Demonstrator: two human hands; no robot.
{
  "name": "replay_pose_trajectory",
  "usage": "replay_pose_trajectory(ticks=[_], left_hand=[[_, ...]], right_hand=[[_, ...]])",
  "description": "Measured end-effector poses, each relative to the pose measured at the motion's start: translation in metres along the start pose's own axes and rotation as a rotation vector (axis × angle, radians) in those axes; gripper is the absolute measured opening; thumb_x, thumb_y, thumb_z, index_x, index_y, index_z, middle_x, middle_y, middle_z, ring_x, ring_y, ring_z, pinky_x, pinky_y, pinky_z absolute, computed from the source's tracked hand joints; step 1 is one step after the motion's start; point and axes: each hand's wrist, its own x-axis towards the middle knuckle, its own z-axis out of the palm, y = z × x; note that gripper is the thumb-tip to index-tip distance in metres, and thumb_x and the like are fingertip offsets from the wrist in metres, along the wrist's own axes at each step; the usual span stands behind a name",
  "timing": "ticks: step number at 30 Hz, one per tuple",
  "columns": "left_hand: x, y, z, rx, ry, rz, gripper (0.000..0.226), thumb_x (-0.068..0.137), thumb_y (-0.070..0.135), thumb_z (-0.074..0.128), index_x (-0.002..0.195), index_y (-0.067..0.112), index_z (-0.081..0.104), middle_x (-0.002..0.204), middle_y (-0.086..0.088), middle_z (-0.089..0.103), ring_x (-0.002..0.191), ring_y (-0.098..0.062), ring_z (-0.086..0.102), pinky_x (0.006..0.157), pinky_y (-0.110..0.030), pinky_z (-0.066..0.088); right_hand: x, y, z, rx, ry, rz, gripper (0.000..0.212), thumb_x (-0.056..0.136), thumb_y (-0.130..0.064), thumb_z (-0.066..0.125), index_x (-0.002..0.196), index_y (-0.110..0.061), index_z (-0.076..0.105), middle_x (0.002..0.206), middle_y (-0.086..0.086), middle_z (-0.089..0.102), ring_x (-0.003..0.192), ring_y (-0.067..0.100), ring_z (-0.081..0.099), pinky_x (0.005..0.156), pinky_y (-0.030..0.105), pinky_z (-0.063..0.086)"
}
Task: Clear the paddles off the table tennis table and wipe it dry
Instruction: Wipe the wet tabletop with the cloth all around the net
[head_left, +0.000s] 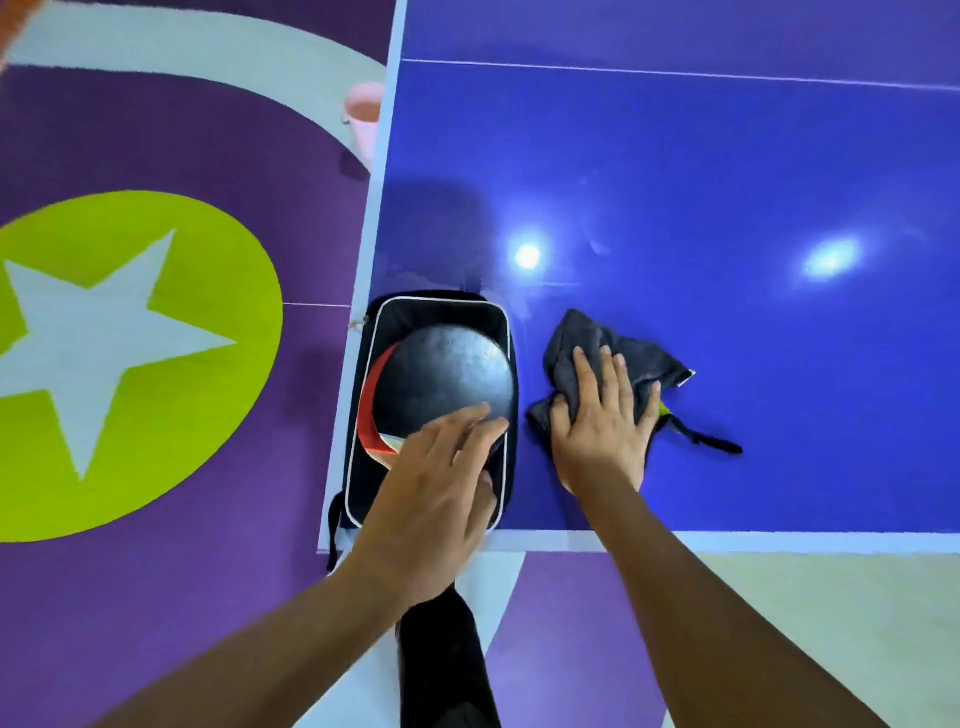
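An open black paddle case (496, 332) with white piping lies on the near left corner of the blue table (675, 171). Inside it a black-faced paddle (441, 374) rests on top of a red-faced paddle (371, 402). My left hand (434, 493) lies over the paddle handles at the near end of the case, fingers spread on the black paddle's lower edge. To the right of the case a crumpled dark grey cloth (576, 343) lies on the table, and my right hand (602, 421) presses flat on it.
A pink bucket (363, 119) stands on the floor beside the table's left edge. The floor is purple with a green circle and white star (104, 343). The case's black flap (447, 660) hangs over the near edge. Light glare spots show on the tabletop.
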Motion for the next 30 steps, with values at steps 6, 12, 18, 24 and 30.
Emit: replay_pose_trajectory(ticks=[6,12,18,24,30], left_hand=[[0.104,-0.063,-0.027,0.127,-0.056,0.029,0.041,0.094,0.016,0.049,0.135,0.013,0.053,0.140,-0.003,0.051,0.125,-0.024,0.050,0.108,-0.039,0.042],[0.191,-0.105,-0.025,0.210,-0.137,0.058,0.039,0.094,0.013,0.056,0.133,0.012,0.055,0.138,-0.006,0.052,0.121,-0.029,0.052,0.104,-0.042,0.044],[0.243,-0.143,-0.026,0.299,-0.212,0.090,0.041,0.094,0.015,0.056,0.135,0.011,0.054,0.140,-0.008,0.050,0.123,-0.032,0.051,0.104,-0.044,0.043],[0.322,-0.188,-0.030,0.411,-0.238,0.196,0.052,0.092,0.023,0.042,0.141,0.007,0.050,0.149,-0.016,0.046,0.134,-0.036,0.046,0.107,-0.049,0.041],[0.400,-0.243,-0.037,0.366,-0.213,0.342,0.048,0.097,0.013,0.053,0.144,0.007,0.046,0.153,-0.017,0.040,0.138,-0.040,0.041,0.111,-0.052,0.036]], right_hand=[[0.050,-0.018,0.012,0.031,0.121,0.048,0.065,0.097,-0.051,0.032,0.159,-0.030,0.033,0.168,0.002,0.028,0.157,0.016,0.019,0.126,0.058,0.003],[0.088,-0.030,0.014,0.021,0.118,0.145,0.066,0.097,-0.050,0.032,0.160,-0.029,0.031,0.168,0.002,0.027,0.158,0.016,0.015,0.126,0.059,0.003],[0.121,-0.044,0.013,0.047,0.149,0.281,0.065,0.097,-0.051,0.038,0.159,-0.032,0.034,0.167,0.001,0.030,0.157,0.015,0.017,0.126,0.057,0.004],[0.159,-0.055,0.018,0.084,0.209,0.526,0.069,0.095,-0.052,0.042,0.161,-0.035,0.027,0.168,0.000,0.027,0.157,0.014,0.015,0.127,0.056,0.002],[0.194,-0.075,0.020,0.066,0.228,0.843,0.072,0.096,-0.055,0.034,0.163,-0.033,0.019,0.171,0.000,0.015,0.158,0.014,0.006,0.126,0.056,-0.008]])
